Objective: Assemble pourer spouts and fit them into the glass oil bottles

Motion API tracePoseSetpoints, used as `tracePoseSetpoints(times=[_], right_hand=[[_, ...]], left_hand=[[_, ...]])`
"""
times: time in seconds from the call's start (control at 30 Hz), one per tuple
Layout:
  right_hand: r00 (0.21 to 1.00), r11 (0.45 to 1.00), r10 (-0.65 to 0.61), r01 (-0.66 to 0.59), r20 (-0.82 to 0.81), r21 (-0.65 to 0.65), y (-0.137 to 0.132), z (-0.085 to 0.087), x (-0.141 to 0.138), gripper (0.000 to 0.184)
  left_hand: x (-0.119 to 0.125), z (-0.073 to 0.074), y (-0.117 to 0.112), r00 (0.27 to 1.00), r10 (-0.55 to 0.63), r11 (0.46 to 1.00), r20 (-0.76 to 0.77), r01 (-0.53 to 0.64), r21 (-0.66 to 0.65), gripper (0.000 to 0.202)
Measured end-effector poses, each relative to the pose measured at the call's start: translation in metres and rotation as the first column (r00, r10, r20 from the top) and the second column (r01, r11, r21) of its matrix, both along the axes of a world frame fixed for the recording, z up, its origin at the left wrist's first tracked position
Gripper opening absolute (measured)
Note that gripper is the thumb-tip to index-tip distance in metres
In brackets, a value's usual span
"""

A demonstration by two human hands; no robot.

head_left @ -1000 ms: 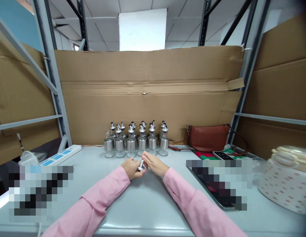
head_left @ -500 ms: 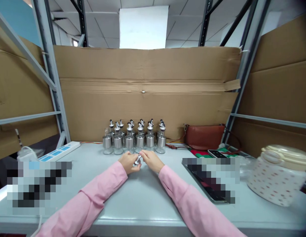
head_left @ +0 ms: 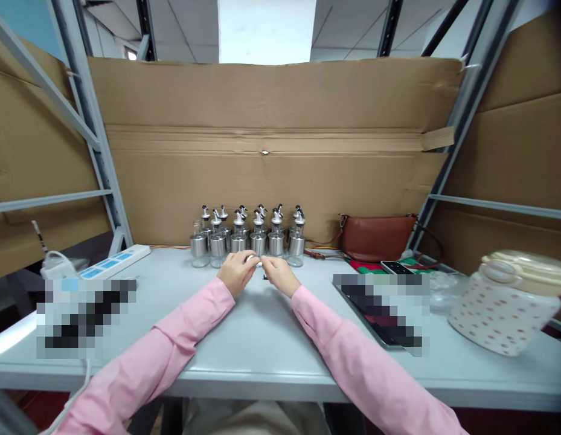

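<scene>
My left hand (head_left: pixel 235 273) and my right hand (head_left: pixel 281 275) meet over the table, fingertips almost touching. Both are closed on a small pour spout (head_left: pixel 259 264); a pale bit of it shows between the fingers, and most is hidden. A small black piece (head_left: pixel 265 277) appears just under the right fingertips; I cannot tell whether it is joined to the spout. Right behind my hands stand two rows of glass oil bottles (head_left: pixel 258 244) with steel sleeves and silver spouts. The front-left bottle (head_left: pixel 199 246) has a bare glass neck.
A power strip (head_left: pixel 115 261) lies at left. To the right are a brown bag (head_left: pixel 377 244), a phone (head_left: pixel 397 267), a dark tablet-like slab (head_left: pixel 375 323) and a dotted white container (head_left: pixel 504 305). Cardboard (head_left: pixel 275 96) closes off the back, between metal rack posts (head_left: pixel 96 130).
My view has tipped downward. Both hands have moved slightly forward toward the bottles, and the left has turned over the spout, so its silver body is now mostly covered.
</scene>
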State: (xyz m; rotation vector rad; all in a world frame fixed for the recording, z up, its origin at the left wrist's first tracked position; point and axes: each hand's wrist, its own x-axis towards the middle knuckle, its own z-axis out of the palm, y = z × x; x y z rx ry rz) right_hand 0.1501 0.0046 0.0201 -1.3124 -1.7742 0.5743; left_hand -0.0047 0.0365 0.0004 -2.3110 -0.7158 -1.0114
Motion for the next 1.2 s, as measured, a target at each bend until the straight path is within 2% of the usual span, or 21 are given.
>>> tracePoseSetpoints(times=[0.07, 0.17, 0.27, 0.33, 0.37, 0.4, 0.47, 0.6, 0.83, 0.97, 1.03, 1.2], right_hand=[[0.981, 0.978, 0.059, -0.093, -0.183, -0.184, -0.001, 0.001, -0.002, 0.035], [0.914, 0.887, 0.092, -0.255, -0.396, -0.384, -0.006, 0.005, -0.004, 0.035], [0.878, 0.79, 0.095, -0.353, -0.469, -0.502, -0.01, 0.009, -0.003, 0.039], [0.88, 0.718, 0.091, -0.383, -0.466, -0.582, -0.012, 0.012, -0.001, 0.039], [0.886, 0.698, 0.08, -0.376, -0.456, -0.609, -0.012, 0.013, 0.0, 0.039], [0.893, 0.7, 0.062, -0.357, -0.445, -0.618, -0.012, 0.014, 0.002, 0.038], [0.896, 0.748, 0.033, -0.316, -0.442, -0.583, -0.013, 0.017, 0.007, 0.035], [0.905, 0.82, 0.081, -0.299, -0.418, -0.488, -0.01, 0.018, 0.017, 0.011], [0.99, 0.888, 0.132, -0.14, -0.049, -0.439, 0.01, 0.002, 0.03, 0.005], [0.964, 0.863, 0.224, -0.128, 0.143, -0.489, 0.012, -0.005, 0.035, 0.008], [0.946, 0.844, 0.28, -0.161, 0.163, -0.512, 0.011, -0.006, 0.036, 0.008], [0.904, 0.834, 0.381, -0.244, 0.196, -0.494, 0.012, -0.008, 0.038, 0.011]], left_hand=[[-0.001, 0.0, 0.002, 0.999, -0.007, 0.997, 0.033, 0.004, 0.083, 0.019], [-0.002, 0.002, 0.003, 0.996, -0.065, 0.978, 0.056, 0.052, 0.202, 0.022], [-0.002, 0.006, 0.001, 0.987, -0.151, 0.95, 0.048, 0.132, 0.283, 0.023], [-0.003, 0.01, 0.0, 0.982, -0.188, 0.936, 0.035, 0.168, 0.308, 0.021], [-0.003, 0.011, -0.001, 0.981, -0.192, 0.936, 0.038, 0.171, 0.308, 0.02], [-0.004, 0.013, -0.001, 0.981, -0.185, 0.942, 0.048, 0.163, 0.294, 0.019], [-0.006, 0.014, 0.0, 0.986, -0.153, 0.964, 0.069, 0.134, 0.228, 0.017], [-0.012, 0.012, 0.004, 0.992, -0.12, 0.99, 0.032, 0.117, 0.083, 0.02], [-0.012, 0.008, 0.007, 0.992, -0.127, 0.991, -0.012, 0.127, 0.045, 0.023], [-0.012, 0.007, 0.008, 0.993, -0.121, 0.992, -0.01, 0.121, 0.038, 0.024], [-0.011, 0.006, 0.009, 0.991, -0.131, 0.991, -0.009, 0.131, 0.032, 0.025], [-0.011, 0.005, 0.01, 0.987, -0.158, 0.987, -0.012, 0.158, 0.019, 0.025]])
